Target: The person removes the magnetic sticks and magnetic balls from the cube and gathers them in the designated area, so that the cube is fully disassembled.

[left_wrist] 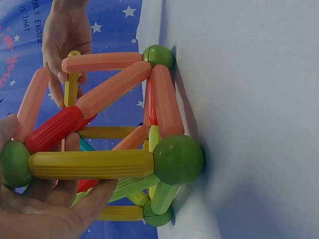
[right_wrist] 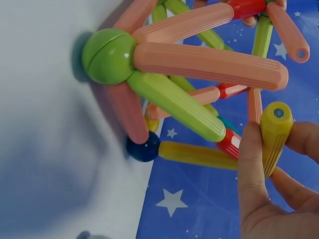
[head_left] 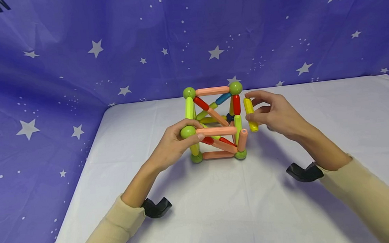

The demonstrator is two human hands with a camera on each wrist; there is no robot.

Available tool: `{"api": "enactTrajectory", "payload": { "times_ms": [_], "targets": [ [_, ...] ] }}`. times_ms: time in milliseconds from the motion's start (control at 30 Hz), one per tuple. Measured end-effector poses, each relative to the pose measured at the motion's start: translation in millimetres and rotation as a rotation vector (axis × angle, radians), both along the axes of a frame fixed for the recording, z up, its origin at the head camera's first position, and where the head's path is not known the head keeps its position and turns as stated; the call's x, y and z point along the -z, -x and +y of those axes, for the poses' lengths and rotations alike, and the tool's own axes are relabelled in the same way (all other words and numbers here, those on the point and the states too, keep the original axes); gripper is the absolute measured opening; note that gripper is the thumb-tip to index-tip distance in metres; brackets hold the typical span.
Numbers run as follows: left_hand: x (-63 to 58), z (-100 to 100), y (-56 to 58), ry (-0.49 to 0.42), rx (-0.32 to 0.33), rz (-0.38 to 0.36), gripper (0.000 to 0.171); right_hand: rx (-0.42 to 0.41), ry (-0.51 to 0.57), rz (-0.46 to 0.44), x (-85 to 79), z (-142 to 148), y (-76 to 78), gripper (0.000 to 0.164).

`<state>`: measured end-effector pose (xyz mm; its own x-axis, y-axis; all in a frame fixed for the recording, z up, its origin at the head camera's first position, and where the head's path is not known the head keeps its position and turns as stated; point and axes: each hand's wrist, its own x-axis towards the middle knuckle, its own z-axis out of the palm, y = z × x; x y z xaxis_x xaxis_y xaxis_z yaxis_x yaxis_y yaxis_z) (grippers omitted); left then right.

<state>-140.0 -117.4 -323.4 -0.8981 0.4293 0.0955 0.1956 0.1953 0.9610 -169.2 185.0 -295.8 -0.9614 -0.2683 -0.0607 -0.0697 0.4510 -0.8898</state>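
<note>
A cube-like frame of magnetic rods and balls stands on the table. My left hand (head_left: 169, 146) grips its upper front left corner, thumb and fingers around a green ball (head_left: 188, 132). From that ball a peach rod (head_left: 217, 131) runs rightward to a free end. A second peach rod (right_wrist: 209, 64) rises from the lower front right ball (right_wrist: 108, 56), its top end also free. Just right of the frame, my right hand (head_left: 281, 112) pinches a yellow magnetic rod (head_left: 250, 114) between thumb and fingers. A round metal end (right_wrist: 279, 113) of this rod shows in the right wrist view.
Red-and-peach and blue-and-green diagonals cross inside the frame. A dark blue ball (right_wrist: 143, 146) forms its back right lower corner. White cloth (head_left: 215, 211) covers the table, and a blue star-printed curtain (head_left: 187, 34) hangs behind. Black curved pieces (head_left: 156, 208) sit at both wrists.
</note>
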Motion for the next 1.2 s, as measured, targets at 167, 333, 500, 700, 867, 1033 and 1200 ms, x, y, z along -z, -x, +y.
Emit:
{"api": "enactTrajectory", "payload": {
  "times_ms": [167,333,500,700,867,1033,1200],
  "targets": [
    [0.2,0.1,0.1,-0.003,0.004,0.002,0.021,0.017,-0.008,0.012,1.7,10.3,-10.8,0.055],
    [-0.3,0.2,0.2,-0.005,0.007,0.002,0.021,0.008,-0.022,0.041,4.1,20.5,-24.1,0.056],
    [-0.3,0.2,0.3,-0.010,0.011,0.010,0.021,0.011,-0.086,0.062,9.7,30.6,-40.6,0.058],
    [0.1,0.0,0.6,0.004,0.017,0.023,0.022,-0.012,-0.112,0.077,21.7,43.8,-62.5,0.055],
    [-0.4,-1.2,-0.2,0.022,0.007,0.031,0.023,-0.022,-0.060,0.059,32.6,52.6,-77.6,0.052],
    [-1.2,-1.5,-0.8,0.030,0.004,0.030,0.031,-0.026,-0.032,0.024,45.7,58.1,-85.9,0.051],
    [-0.5,-1.3,0.1,0.025,0.006,0.029,0.035,-0.035,-0.066,-0.014,58.6,62.6,-89.1,0.053]
  ]
}}
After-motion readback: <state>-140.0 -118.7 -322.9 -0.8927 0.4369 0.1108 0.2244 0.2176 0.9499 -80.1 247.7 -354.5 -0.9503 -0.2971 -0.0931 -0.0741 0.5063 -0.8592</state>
